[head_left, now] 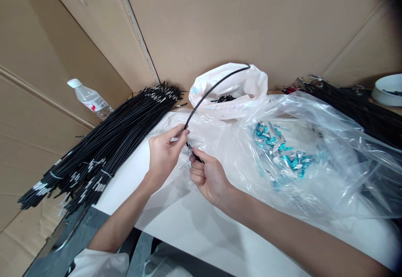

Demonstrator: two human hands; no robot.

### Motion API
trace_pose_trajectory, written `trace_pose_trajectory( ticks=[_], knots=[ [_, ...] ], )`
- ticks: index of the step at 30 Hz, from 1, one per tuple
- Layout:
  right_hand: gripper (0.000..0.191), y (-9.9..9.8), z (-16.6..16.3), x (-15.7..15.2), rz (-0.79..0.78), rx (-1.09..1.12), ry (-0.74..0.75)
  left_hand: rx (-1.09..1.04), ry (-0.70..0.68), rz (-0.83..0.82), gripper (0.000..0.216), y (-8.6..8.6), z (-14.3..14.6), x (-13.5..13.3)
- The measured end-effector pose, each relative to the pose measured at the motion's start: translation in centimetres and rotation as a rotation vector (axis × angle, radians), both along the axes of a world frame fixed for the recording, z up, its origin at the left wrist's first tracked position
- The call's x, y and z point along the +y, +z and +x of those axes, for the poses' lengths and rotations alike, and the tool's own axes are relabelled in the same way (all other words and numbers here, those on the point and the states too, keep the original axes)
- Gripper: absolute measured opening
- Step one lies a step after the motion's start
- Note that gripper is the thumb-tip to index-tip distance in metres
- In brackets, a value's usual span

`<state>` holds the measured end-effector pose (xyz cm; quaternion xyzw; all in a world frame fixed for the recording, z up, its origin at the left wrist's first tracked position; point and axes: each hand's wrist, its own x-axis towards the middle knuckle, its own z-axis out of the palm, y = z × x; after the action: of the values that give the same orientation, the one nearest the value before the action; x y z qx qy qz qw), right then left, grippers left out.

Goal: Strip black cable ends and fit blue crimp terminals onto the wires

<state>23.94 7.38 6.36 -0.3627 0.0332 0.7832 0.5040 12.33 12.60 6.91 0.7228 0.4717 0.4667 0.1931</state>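
Brown cardboard panels (251, 26) close off the far side and the left; white sheet (194, 237) covers the work surface. Far left: clear plastic bottle (89, 100), white cap, appears tilted, lower end just beside the big bundle of black cables (117, 132); contact unclear. Bundle runs diagonally from near left to far centre, pale ends at both extremes, thin ties around the near part.

Near left, white sleeve (99, 264) on the left arm. Left hand (165, 153), centre-left, over the sheet: thumb and fingers pinch a single black cable (216, 85) close to its lower end. Cable bows up and to the right, far end in front of the white bag's back rim. Right hand (209, 176), just right of and nearer than the left: fingers curled, thumb pressed down, gripping a small dark piece (197, 157) at the cable's lower end; too small to tell if cable or separate part.

Far centre: white plastic bag (226, 112), mouth open, short black pieces (224, 98) inside. Right of the hands, crumpled clear plastic bag (333, 189) spreads wide, with teal and silvery pieces (297, 160) in it. Far right: second dark cable bundle (348, 105), partly behind the clear plastic; then white bowl (385, 98) at the edge, dark bits inside.
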Motion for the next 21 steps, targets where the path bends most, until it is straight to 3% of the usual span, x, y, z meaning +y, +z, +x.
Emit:
trace_pose_trajectory(
  ticks=[8, 21],
  knots=[
    [0.039, -0.39, 0.00, 0.17, 0.017, -0.045, 0.027, 0.104, 0.006, 0.052, 0.020, 0.10, -0.31, 0.29],
    [0.041, -0.65, 0.74, 0.79, 0.110, -0.108, 0.131, 0.061, -0.019, 0.043, 0.021, 0.08, -0.62, 0.46]
  ],
)
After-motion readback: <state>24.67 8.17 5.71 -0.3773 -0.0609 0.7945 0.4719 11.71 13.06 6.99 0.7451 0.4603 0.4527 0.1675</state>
